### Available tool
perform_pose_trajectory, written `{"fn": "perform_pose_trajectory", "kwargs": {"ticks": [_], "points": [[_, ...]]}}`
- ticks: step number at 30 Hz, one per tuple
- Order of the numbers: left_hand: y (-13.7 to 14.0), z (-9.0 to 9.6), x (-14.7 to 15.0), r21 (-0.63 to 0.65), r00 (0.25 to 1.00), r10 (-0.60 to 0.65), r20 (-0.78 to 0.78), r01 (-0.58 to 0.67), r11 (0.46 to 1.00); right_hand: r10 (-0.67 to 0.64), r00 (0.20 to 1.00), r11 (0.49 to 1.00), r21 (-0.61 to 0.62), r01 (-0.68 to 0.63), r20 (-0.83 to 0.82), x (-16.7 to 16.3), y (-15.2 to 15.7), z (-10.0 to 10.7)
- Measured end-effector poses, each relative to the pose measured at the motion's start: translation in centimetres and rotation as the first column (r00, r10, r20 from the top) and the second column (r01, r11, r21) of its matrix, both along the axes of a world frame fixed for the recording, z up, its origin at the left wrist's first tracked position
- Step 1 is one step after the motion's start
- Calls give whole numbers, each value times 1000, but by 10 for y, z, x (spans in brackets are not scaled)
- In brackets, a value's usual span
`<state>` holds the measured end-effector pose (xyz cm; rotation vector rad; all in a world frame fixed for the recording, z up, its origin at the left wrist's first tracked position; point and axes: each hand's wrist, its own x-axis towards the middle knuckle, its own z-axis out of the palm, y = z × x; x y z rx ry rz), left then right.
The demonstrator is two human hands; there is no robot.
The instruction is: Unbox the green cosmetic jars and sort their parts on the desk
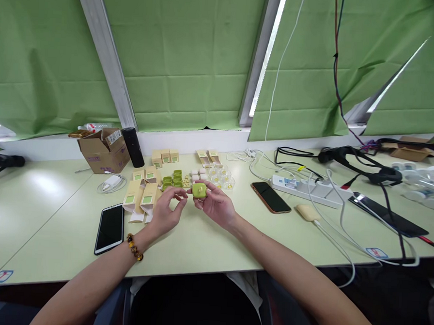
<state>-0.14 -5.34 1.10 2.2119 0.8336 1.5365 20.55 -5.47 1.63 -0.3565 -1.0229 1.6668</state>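
Observation:
My right hand [217,205] is closed around a small green square piece [200,190] with a pale raised bump in its middle, held above the table. Just left of it, my left hand [168,211] has thumb and index finger apart, with no thing visible between them; its fingertips come close to the green piece. Behind my hands stand several green square trays [177,173], small yellowish pieces [187,179], small white-and-pink blocks [198,173] and a group of clear round cups [221,175] with yellow centres. Beside my left hand lie opened cream boxes [148,197] with green squares on them.
A phone [110,228] lies left of the boxes, another phone [271,197] right of my hands. A cardboard box [104,151] and black cylinder [133,147] stand at the back left. A power strip [306,189], loose cables and a black headset [360,163] occupy the right side.

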Motion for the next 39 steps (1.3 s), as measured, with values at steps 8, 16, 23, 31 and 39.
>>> {"fn": "perform_pose_trajectory", "kwargs": {"ticks": [8, 16, 23, 31, 39], "points": [[2, -5, 0, 180, 996, 52, -74, -37, 983, -164, 975, 979, 145, 143, 147, -6, -1, -9], [2, 1, -1, 342, 976, 181, -118, -131, 930, -179, 958, 966, 224, 127, 225, -10, -1, -16], [6, -4, -3, 289, 976, 188, -107, -151, 946, -254, 919, 946, 274, 172, 301, -11, -1, -17], [5, -8, -4, 30, 983, 170, -71, -168, 985, -279, 901, 947, 252, 201, 331, -15, -1, -14], [4, -9, 0, -160, 988, 152, -5, -151, 976, -321, 863, 938, 256, 233, 390, -20, -3, -16]]}}
